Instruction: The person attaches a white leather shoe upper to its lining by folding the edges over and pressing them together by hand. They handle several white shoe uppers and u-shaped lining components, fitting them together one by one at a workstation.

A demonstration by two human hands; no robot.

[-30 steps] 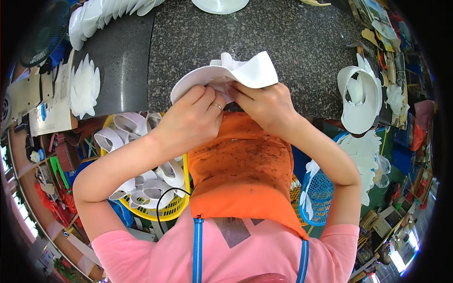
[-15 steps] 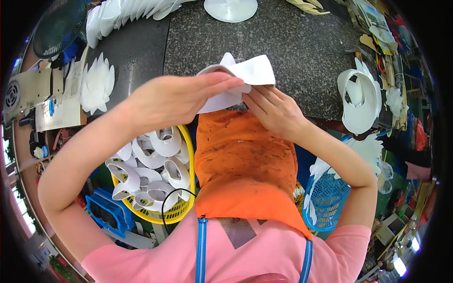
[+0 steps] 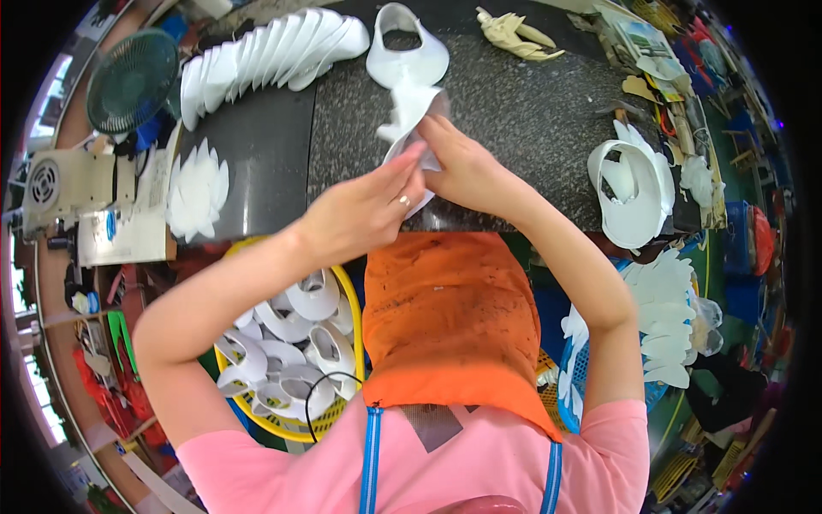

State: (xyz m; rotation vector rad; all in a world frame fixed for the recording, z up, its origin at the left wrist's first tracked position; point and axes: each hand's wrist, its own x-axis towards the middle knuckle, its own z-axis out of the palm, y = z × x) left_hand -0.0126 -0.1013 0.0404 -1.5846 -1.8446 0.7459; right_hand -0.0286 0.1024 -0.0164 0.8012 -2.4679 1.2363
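Both my hands grip a white shoe upper (image 3: 414, 104), bent and tilted above the near part of the dark stone worktop (image 3: 531, 111). My left hand (image 3: 364, 206) pinches its lower part with fingers pressed together. My right hand (image 3: 469, 171) holds its right side, fingertips partly hidden behind the folded material. Just beyond lies a flat white upper with an oval opening (image 3: 409, 67). Further right on the worktop rest more white uppers (image 3: 631, 221), overlapping. A fanned stack of white pointed pieces (image 3: 199, 193) lies to the left.
A long row of white curved pieces (image 3: 274, 56) stands at the back left, and pale gloves (image 3: 516, 36) lie at the back. Below the worktop are a yellow basket (image 3: 357, 343) of shaped uppers and a blue basket (image 3: 575, 364) with flat pieces. A green fan (image 3: 133, 81) stands far left.
My hands have moved away from my body and slightly left with the upper, which is now turned more upright. The view has shifted, showing more of the worktop's far side.
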